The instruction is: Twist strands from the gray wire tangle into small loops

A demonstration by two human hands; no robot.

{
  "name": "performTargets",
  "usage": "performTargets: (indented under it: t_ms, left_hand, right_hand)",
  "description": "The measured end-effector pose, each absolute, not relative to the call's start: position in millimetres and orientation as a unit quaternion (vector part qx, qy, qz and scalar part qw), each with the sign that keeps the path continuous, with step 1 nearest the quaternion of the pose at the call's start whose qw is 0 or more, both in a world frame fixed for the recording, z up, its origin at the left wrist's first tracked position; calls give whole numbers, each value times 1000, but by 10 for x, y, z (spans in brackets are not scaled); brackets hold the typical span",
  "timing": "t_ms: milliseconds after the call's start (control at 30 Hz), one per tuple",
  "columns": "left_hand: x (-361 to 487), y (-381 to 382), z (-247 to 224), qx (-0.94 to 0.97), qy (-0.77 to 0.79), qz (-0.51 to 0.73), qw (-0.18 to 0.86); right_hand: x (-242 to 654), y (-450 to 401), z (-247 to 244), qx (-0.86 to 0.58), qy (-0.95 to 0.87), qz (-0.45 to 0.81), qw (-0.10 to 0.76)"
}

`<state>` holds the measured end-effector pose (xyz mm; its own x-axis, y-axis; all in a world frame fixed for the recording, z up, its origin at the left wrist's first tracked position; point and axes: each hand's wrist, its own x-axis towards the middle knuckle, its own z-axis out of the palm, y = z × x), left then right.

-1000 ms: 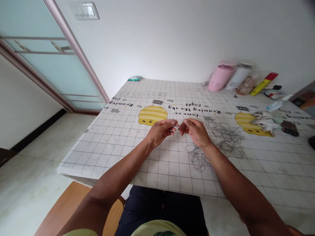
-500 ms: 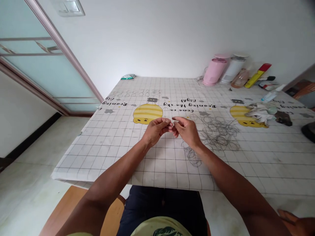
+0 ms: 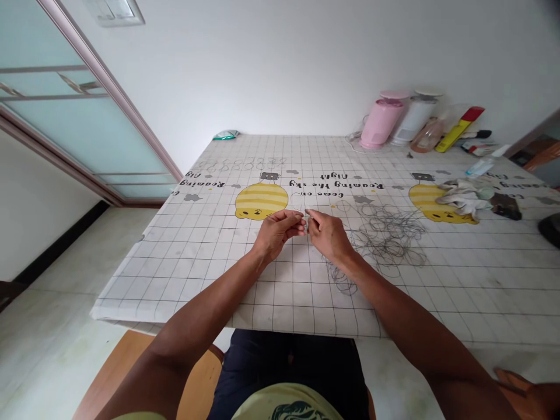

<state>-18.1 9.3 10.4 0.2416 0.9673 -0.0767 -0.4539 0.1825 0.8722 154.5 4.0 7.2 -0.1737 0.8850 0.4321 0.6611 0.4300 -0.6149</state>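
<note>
Standing here, I'd go by the tangled pile of thin dark loops (image 3: 387, 242) lying on the grid-printed table cover (image 3: 175, 280). The L hand (image 3: 276, 232) and R hand (image 3: 328, 236) are just left of that pile, meeting in the air above the cover, w/ a thin pale strand (image 3: 303, 213) showing at the fingertips. From here I can't tell if it's wire, thread or elastic. Prob. v. light and a bit springy, and likely slippery b/c it's so fine, so I'd take it close to the tip, b/w the thumb pad and index pad, not further along where it could flex away. The pile looks just as light, but loose ends would prob. snag on each other if pulled. L thumb and index are pressed together, pinching the strand, w/ the other L fingers curled in beside them. R thumb and index are also close together right at the strand, other fingers loosely bent, but the contact is too small to say if they grip it or only touch. Beyond the pile sit a pink canister (image 3: 380, 123) and a white canister (image 3: 413, 119); to its right, a crumpled white cloth (image 3: 464, 198).
</note>
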Motion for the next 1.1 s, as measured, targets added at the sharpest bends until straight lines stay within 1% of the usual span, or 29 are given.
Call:
performTargets:
  t_ms: [133, 500, 733, 967, 1100]
  left_hand:
    - [-188, 86, 125, 379, 346, 516, 687]
    - [-178, 46, 153, 388, 336, 505, 694]
    - [-187, 44, 142, 378, 331, 479, 720]
    - [-199, 40, 193, 338, 336, 466, 745]
    - [-190, 22, 224, 337, 335, 470, 744]
  right_hand:
    - [1536, 56, 36, -531, -741, 149, 383]
    - [1537, 51, 27, -509, -730, 173, 422]
    - [1570, 17, 111, -451, -771, 221, 391]
    - [1618, 38, 173, -443, -789, 178, 387]
    - [1620, 57, 169, -456, -775, 193, 394]
